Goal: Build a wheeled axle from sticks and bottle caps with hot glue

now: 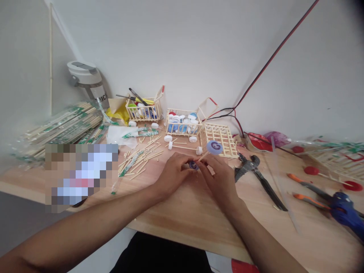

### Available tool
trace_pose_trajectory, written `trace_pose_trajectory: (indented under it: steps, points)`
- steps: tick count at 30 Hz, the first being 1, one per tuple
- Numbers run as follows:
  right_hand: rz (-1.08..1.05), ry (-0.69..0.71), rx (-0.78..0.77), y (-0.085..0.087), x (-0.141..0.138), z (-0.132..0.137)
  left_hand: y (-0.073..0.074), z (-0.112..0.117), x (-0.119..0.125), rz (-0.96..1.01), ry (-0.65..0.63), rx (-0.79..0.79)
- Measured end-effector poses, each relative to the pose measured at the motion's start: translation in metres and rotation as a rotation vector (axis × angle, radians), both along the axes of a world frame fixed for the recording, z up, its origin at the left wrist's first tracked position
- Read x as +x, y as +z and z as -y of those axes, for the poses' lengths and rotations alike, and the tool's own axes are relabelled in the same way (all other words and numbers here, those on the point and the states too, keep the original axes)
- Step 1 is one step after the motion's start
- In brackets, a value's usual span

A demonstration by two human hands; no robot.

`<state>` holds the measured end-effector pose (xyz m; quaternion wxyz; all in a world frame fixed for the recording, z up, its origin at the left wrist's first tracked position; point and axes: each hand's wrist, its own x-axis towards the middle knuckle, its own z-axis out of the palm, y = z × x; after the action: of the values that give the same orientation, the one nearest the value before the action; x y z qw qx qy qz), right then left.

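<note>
Pinching round blue plastic cap (pixel 193 165) in near-closed left hand (pixel 173 171), and thin pale wooden stick (pixel 204 156) in near-closed right hand (pixel 220 175), with lettered blue plastic disc (pixel 214 147) just beyond. Probably light, stiff, snappable; best held near cap.

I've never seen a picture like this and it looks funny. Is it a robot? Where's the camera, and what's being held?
No robot here! Those bare arms belong to a person who wears the camera on their head. It looks forward and down, so the arms come in from the bottom. There's only this one picture.

The left hand pinches a cap. The right hand pinches a stick with another cap at its end.

On the table are short sticks, black pliers and two little carts with caps inside.
</note>
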<state>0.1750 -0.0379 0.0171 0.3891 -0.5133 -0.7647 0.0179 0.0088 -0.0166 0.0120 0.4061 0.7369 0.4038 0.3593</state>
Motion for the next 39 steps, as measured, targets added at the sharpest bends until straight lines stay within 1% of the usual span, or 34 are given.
trace_pose_trajectory:
  steps: [4, 11, 17, 22, 32, 39]
  points:
    - [-0.023, 0.021, -0.014, -0.0001, 0.0, 0.0, -0.0002, -0.0009, -0.0003, -0.005, -0.019, 0.022]
    - [-0.036, 0.018, -0.072, -0.0006, 0.0, 0.0, -0.0016, -0.0006, -0.0001, -0.026, -0.026, 0.004]
    - [-0.032, 0.017, -0.069, -0.0023, -0.0014, -0.0003, -0.0002, 0.0003, 0.0002, -0.004, -0.019, -0.011]
    - [-0.027, 0.002, -0.072, -0.0014, -0.0026, -0.0008, 0.0024, 0.0006, 0.0011, -0.029, 0.014, -0.014]
    - [-0.041, 0.008, -0.075, -0.0021, -0.0027, -0.0006, -0.0002, 0.0011, -0.0002, -0.03, 0.01, 0.009]
    - [-0.044, 0.012, -0.07, -0.0018, -0.0034, -0.0007, -0.002, 0.0014, 0.0003, 0.018, -0.004, -0.022]
